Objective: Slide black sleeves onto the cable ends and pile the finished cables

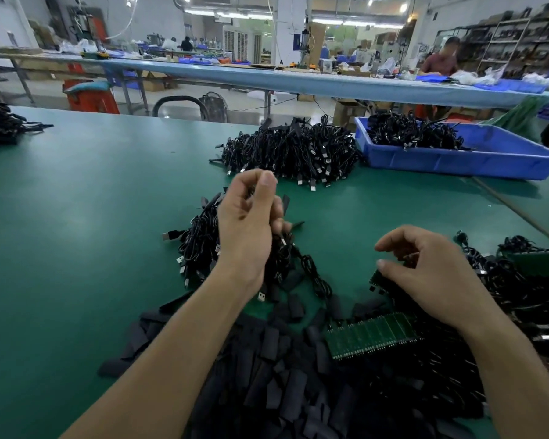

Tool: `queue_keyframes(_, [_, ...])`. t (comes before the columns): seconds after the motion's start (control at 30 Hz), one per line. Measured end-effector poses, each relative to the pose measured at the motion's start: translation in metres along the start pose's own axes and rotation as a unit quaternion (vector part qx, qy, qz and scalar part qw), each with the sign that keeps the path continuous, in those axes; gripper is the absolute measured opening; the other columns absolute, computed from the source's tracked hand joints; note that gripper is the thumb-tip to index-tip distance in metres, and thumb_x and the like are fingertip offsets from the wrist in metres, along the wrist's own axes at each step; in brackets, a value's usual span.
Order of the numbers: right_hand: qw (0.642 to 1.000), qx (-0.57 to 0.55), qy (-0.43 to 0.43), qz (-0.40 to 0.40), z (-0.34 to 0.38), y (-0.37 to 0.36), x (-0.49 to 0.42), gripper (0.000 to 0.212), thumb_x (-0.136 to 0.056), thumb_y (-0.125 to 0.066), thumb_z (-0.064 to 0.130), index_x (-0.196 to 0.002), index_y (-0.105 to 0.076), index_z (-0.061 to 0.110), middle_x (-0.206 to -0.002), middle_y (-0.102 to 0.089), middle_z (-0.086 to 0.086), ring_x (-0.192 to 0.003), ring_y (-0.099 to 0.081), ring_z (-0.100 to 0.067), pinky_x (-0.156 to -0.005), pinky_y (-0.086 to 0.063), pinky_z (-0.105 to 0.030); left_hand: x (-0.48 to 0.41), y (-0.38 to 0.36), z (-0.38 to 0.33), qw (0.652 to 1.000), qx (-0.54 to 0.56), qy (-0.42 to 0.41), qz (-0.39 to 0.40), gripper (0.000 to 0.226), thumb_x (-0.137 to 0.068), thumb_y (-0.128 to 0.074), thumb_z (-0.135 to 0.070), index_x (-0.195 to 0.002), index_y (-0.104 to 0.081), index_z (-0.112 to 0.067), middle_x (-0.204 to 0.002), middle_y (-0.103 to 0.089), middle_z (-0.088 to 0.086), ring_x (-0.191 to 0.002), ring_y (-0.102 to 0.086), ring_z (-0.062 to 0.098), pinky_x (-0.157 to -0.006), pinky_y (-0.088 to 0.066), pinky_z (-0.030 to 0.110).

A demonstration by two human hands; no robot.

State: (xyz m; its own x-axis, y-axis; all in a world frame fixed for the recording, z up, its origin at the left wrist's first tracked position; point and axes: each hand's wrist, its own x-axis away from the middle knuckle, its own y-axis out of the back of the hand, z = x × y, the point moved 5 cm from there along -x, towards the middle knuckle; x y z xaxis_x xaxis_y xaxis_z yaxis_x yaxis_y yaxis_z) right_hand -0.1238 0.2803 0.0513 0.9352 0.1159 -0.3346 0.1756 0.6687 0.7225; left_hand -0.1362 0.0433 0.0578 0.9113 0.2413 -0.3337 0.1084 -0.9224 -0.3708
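Sleeves [282, 359] lie heaped nearest, many unused. Left hand [248, 229] clamps a cable [293, 248] over the middle pile [197, 245], seemingly finished ones; right hand [425, 274] fingers curl above unsleeved cables [520, 296], grip unclear.

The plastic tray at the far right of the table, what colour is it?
Blue. The tray shows best in the head view, holding black cables.

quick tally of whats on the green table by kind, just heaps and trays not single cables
heaps of black usb cables: 4
heap of flat black sleeves: 1
blue plastic tray: 1
total: 6
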Motion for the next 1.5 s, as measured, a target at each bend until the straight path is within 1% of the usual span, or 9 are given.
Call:
queue_keyframes(0.2, [0.982, 0.055, 0.095, 0.155, 0.058, -0.036, 0.011, 0.02, -0.086, -0.075, 0.03, -0.084, -0.06, 0.044, -0.092, -0.06, 0.022, -0.092, -0.053, 0.01, -0.077, -0.045, -0.009, 0.012, 0.017, -0.027, 0.961, -0.239, -0.139, -0.009, 0.021, -0.105, -0.049, -0.029, -0.104, -0.069, -0.035, -0.051, -0.034, -0.013, -0.046, -0.024, 0.005, -0.044, -0.024, 0.029])
queue_keyframes(0.3, [0.966, 0.036, 0.087, 0.24, 0.066, -0.069, 0.019, 0.004, -0.091, -0.07, 0.037, -0.091, -0.067, 0.037, -0.089, -0.061, 0.021, -0.085, -0.059, 0.007, -0.073, -0.051, -0.014, 0.012, 0.015, -0.03, 0.947, -0.29, -0.14, 0.024, 0.033, -0.107, -0.042, -0.021, -0.136, -0.058, -0.024, -0.049, -0.037, -0.016, -0.043, -0.027, 0.004, -0.043, -0.025, 0.013])
queue_keyframes(0.47, [0.945, 0.068, 0.081, 0.311, 0.059, -0.109, 0.028, 0.05, -0.081, -0.07, 0.063, -0.119, -0.068, 0.032, -0.093, -0.052, 0.02, -0.085, -0.054, 0.002, -0.086, -0.051, -0.028, 0.009, 0.008, -0.026, 0.93, -0.332, -0.076, 0.137, 0.046, -0.105, -0.042, -0.009, -0.15, -0.044, -0.022, -0.073, -0.062, -0.021, -0.055, -0.047, 0.011, -0.055, -0.044, 0.026])
queue_keyframes(0.53, [0.941, 0.066, 0.084, 0.322, 0.057, -0.114, 0.029, 0.05, -0.078, -0.072, 0.065, -0.118, -0.068, 0.035, -0.099, -0.05, 0.018, -0.093, -0.054, -0.003, -0.089, -0.051, -0.032, 0.012, 0.006, -0.025, 0.917, -0.361, -0.069, 0.158, 0.042, -0.104, -0.047, -0.011, -0.144, -0.047, -0.024, -0.084, -0.069, -0.022, -0.064, -0.059, 0.011, -0.061, -0.049, 0.022])
queue_keyframes(0.7, [0.952, -0.028, 0.097, 0.288, 0.066, -0.105, 0.027, 0.021, -0.077, -0.082, 0.044, -0.089, -0.07, 0.031, -0.087, -0.061, 0.01, -0.079, -0.059, -0.003, -0.072, -0.052, -0.026, 0.013, 0.01, -0.013, 0.939, -0.308, 0.0, 0.156, 0.013, -0.097, -0.062, -0.009, -0.097, -0.06, -0.021, -0.084, -0.076, -0.009, -0.07, -0.071, 0.006, -0.064, -0.051, 0.016])
queue_keyframes(0.93, [0.946, -0.22, 0.012, 0.238, 0.06, -0.065, 0.017, 0.017, -0.091, -0.071, 0.016, -0.087, -0.055, 0.018, -0.071, -0.066, 0.001, -0.063, -0.065, -0.023, -0.056, -0.048, -0.029, 0.017, 0.01, -0.007, 0.947, -0.293, -0.015, 0.133, 0.017, -0.089, -0.074, -0.012, -0.091, -0.075, -0.028, -0.076, -0.075, -0.003, -0.074, -0.073, 0.016, -0.075, -0.061, 0.036])
queue_keyframes(1.07, [0.965, -0.216, 0.002, 0.147, 0.05, -0.044, 0.01, 0.019, -0.093, -0.067, 0.018, -0.103, -0.058, 0.032, -0.076, -0.068, 0.006, -0.062, -0.062, -0.008, -0.058, -0.047, -0.018, 0.018, 0.011, -0.005, 0.94, -0.316, -0.023, 0.125, 0.009, -0.091, -0.073, -0.023, -0.097, -0.073, -0.03, -0.073, -0.075, -0.008, -0.07, -0.072, 0.013, -0.077, -0.061, 0.04])
queue_keyframes(1.23, [0.976, -0.215, 0.043, 0.005, 0.049, -0.023, 0.004, 0.026, -0.095, -0.062, 0.013, -0.1, -0.071, 0.037, -0.075, -0.07, 0.014, -0.063, -0.062, -0.001, -0.06, -0.046, -0.01, 0.018, 0.01, -0.001, 0.942, -0.309, 0.002, 0.13, 0.01, -0.093, -0.071, -0.018, -0.1, -0.074, -0.023, -0.074, -0.075, -0.01, -0.064, -0.071, 0.006, -0.069, -0.057, 0.019])
queue_keyframes(1.5, [0.977, -0.2, 0.057, -0.049, 0.05, -0.017, 0.004, 0.023, -0.074, -0.07, 0.044, -0.097, -0.07, 0.042, -0.087, -0.072, 0.026, -0.08, -0.069, 0.001, -0.069, -0.049, -0.008, 0.021, 0.008, 0.0, 0.938, -0.317, 0.007, 0.139, 0.008, -0.093, -0.071, -0.022, -0.091, -0.074, -0.029, -0.072, -0.075, -0.012, -0.063, -0.071, 0.006, -0.068, -0.059, 0.02])
